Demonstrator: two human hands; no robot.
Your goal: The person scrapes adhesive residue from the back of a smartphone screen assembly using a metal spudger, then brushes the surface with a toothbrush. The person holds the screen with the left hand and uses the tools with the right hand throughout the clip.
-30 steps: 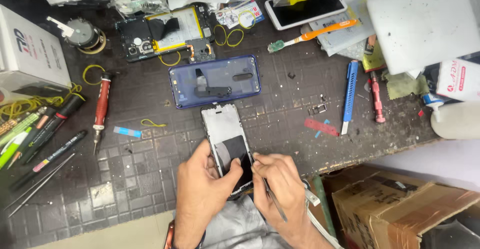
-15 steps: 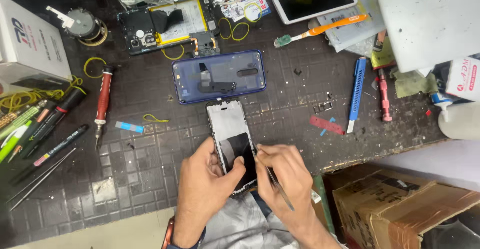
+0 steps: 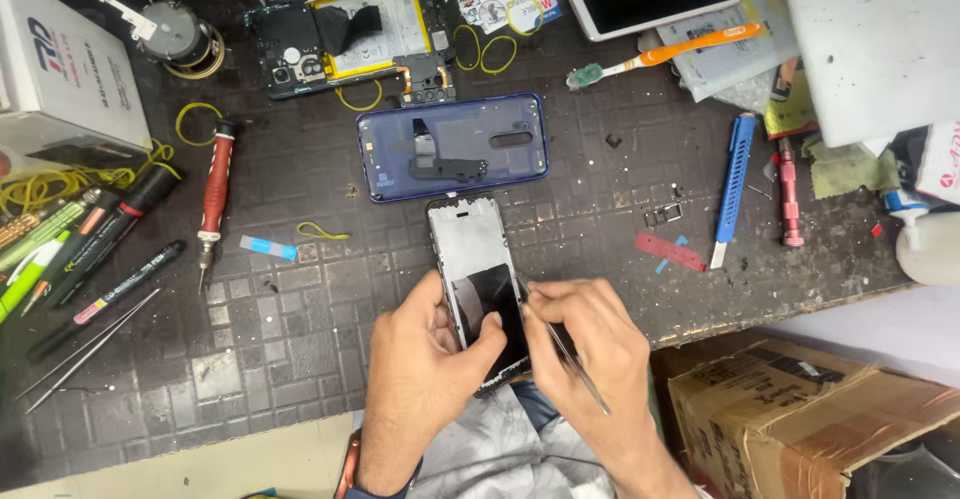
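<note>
Left hand (image 3: 425, 359) grips bare grey phone frame (image 3: 472, 259) by edges; thin, light, likely fragile. Right hand (image 3: 590, 344) pinches slim metal tweezers (image 3: 570, 359) at frame's right edge.

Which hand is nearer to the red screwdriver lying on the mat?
Left. The left hand sits right of the red screwdriver, gripping the phone frame; the right hand is beyond it, farther off.

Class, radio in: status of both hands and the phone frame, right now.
Left hand grips phone frame at its lower edge. Right hand holds tweezers, tips at the frame's right side. Blue back cover lies just beyond, apart.
</note>
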